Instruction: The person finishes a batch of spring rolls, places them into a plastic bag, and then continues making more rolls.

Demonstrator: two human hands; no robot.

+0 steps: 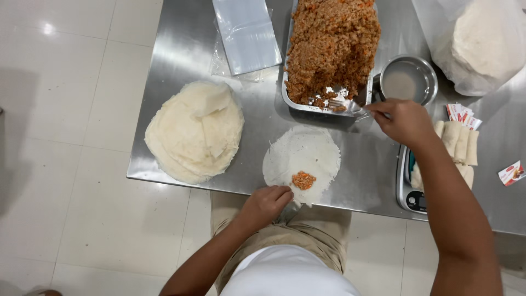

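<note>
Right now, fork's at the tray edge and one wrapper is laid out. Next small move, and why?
Probably lift a forkful and carry it to the wrapper. The right hand has the fork dug into the minced filling at the tray's near end, the wrapper bears only one small dab of filling, and the left hand pins its near edge.

place: food-prep kitchen | evidence: stainless steel table (181, 49), metal tray of orange-brown filling (333, 44), stack of round wrappers (193, 131), kitchen scale (411, 194), finished rolls (457, 143), white tiled floor (60, 109)
</note>
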